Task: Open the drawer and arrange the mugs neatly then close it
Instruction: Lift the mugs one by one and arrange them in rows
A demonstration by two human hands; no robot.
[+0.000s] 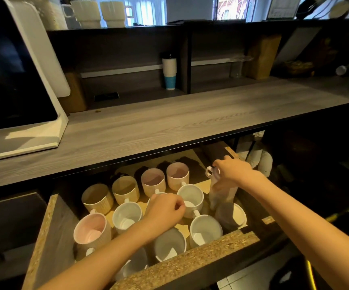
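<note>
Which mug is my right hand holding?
The blurred pale mug against the drawer's right wall; the right hand grips its top, the others stand in rows.

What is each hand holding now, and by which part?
Right hand grips a beige mug by its rim, from above. The left hand's curled fingers hide what they hold, if anything.

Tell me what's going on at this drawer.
A person is sorting mugs in an open drawer below the counter. The right hand grips a pale mug at the drawer's right side; it looks blurred. The left hand curls over the middle row, and whether it holds a mug is hidden. Beige ribbed mugs line the back, with white mugs nearer the front. The drawer is not yet closed.
</note>
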